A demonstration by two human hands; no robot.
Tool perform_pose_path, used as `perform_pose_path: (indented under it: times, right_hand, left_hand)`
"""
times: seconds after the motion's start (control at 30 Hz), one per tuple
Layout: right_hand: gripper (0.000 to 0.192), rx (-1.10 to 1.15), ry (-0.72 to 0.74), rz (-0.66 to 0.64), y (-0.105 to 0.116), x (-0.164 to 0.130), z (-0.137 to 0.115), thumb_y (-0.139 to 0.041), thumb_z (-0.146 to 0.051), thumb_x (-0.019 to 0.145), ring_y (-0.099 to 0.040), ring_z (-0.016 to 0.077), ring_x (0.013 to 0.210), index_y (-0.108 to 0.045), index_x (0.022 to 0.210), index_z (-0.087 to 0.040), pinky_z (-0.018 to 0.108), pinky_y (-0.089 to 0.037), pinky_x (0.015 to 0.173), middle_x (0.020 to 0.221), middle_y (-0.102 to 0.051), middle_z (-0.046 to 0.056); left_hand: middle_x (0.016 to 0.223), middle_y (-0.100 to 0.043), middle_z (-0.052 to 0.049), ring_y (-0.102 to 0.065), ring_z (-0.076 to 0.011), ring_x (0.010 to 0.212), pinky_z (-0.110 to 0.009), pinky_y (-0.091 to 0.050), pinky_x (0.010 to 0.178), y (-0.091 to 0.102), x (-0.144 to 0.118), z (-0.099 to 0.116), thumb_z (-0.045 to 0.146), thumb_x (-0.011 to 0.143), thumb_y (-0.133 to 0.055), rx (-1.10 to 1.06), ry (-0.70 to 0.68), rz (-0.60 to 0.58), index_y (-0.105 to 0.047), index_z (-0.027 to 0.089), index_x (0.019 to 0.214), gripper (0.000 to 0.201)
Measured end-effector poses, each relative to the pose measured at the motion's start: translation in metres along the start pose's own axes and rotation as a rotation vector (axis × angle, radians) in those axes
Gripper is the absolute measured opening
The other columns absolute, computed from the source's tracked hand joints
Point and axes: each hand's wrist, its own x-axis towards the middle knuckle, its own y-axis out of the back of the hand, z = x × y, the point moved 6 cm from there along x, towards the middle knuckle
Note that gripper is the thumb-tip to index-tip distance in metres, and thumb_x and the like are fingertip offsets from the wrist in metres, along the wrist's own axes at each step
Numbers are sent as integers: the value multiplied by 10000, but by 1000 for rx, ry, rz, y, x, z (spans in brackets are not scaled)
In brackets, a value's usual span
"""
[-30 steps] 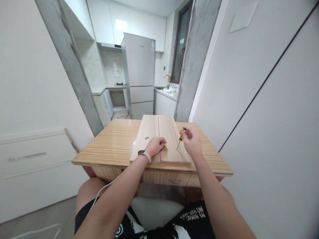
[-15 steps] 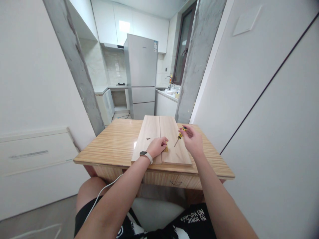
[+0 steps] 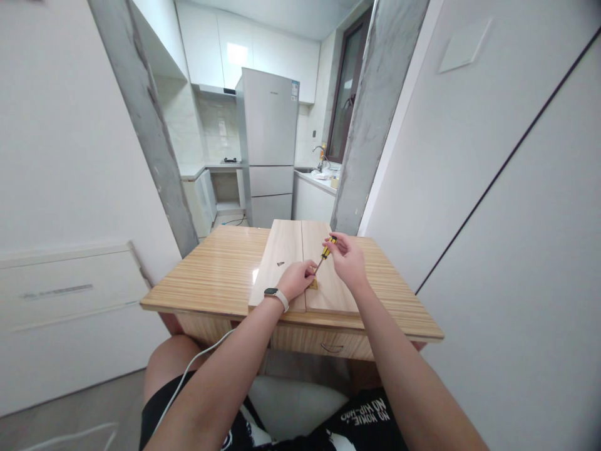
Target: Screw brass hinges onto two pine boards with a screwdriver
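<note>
Screwdriver shifted left, tip toward hinge.

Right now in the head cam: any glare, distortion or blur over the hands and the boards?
Head view: strong wide-angle bend, pillars and walls lean outward; glare patch on the table left of the boards; cabinet front above the fridge blown out. Left hand and right hand with the screwdriver are sharp but small; the brass piece is barely resolved.

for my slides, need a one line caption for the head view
Right hand angles a yellow-handled screwdriver toward a brass hinge that the left hand steadies on two boards.
</note>
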Motion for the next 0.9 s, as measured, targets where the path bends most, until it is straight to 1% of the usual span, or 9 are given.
perform_pose_path:
  times: [0.13,0.23,0.3,0.47,0.57,0.67,0.77,0.83,0.9]
  right_hand:
    - [443,-10,-14,-8,-2,2,5,-710,-543,900,-773,284,1021,-682,1200,-218,465,-618,948,1095,-783,122]
    - [410,8,-12,-39,-4,5,5,-689,-517,916,-774,277,1027,-680,1205,-226,463,-614,953,1120,-777,118]
    - [382,28,-12,-84,-7,8,6,-668,-497,933,-774,273,1037,-675,1206,-229,471,-607,963,1140,-771,117]
    - [365,90,-52,-243,-15,17,7,-631,-488,956,-757,268,1097,-661,1228,-246,511,-585,1007,1193,-755,111]
    - [381,120,-74,-299,-19,22,8,-633,-488,948,-751,263,1100,-657,1239,-244,505,-594,987,1182,-756,109]
    - [380,93,-67,-275,-20,24,8,-653,-477,927,-760,258,1033,-656,1214,-227,480,-607,943,1082,-770,100]
    - [341,-14,-45,-187,-18,24,6,-701,-468,887,-759,246,910,-659,1124,-226,439,-620,862,963,-772,77]
    - [325,-104,-33,-120,-18,24,4,-739,-481,853,-749,240,862,-650,1039,-230,406,-621,796,944,-768,72]
    - [337,-124,-32,-87,-19,24,2,-769,-495,821,-750,238,870,-623,973,-232,377,-617,754,986,-771,80]
  left_hand:
    - [963,-790,-25,-730,-175,885,-269,-551,832,0,0,-1,137,870,-681,-6,8,-3,-725,225,1111,260]
    - [964,-792,-26,-731,-178,883,-272,-552,829,0,0,-1,138,874,-672,-7,10,-7,-721,226,1115,261]
    - [957,-791,-24,-729,-179,877,-272,-551,822,0,-1,-1,140,875,-668,-4,6,-9,-719,228,1107,254]
    - [948,-787,-17,-729,-177,884,-266,-548,822,2,-1,1,143,871,-672,6,10,-13,-717,232,1096,246]
    - [937,-785,-14,-729,-177,876,-266,-547,820,2,0,2,141,869,-673,10,4,-10,-712,229,1088,239]
    - [939,-788,-15,-731,-177,872,-266,-545,816,1,0,1,134,872,-669,9,-4,-10,-706,231,1109,259]
    - [952,-792,-17,-733,-177,870,-268,-546,809,0,0,-2,132,875,-667,-3,4,-6,-699,232,1128,275]
    - [945,-793,-17,-735,-177,869,-270,-548,811,-1,1,-3,131,875,-666,-9,16,-3,-698,229,1130,274]
    - [937,-793,-16,-736,-177,871,-272,-548,816,-2,1,-4,132,875,-666,-10,20,0,-698,226,1123,267]
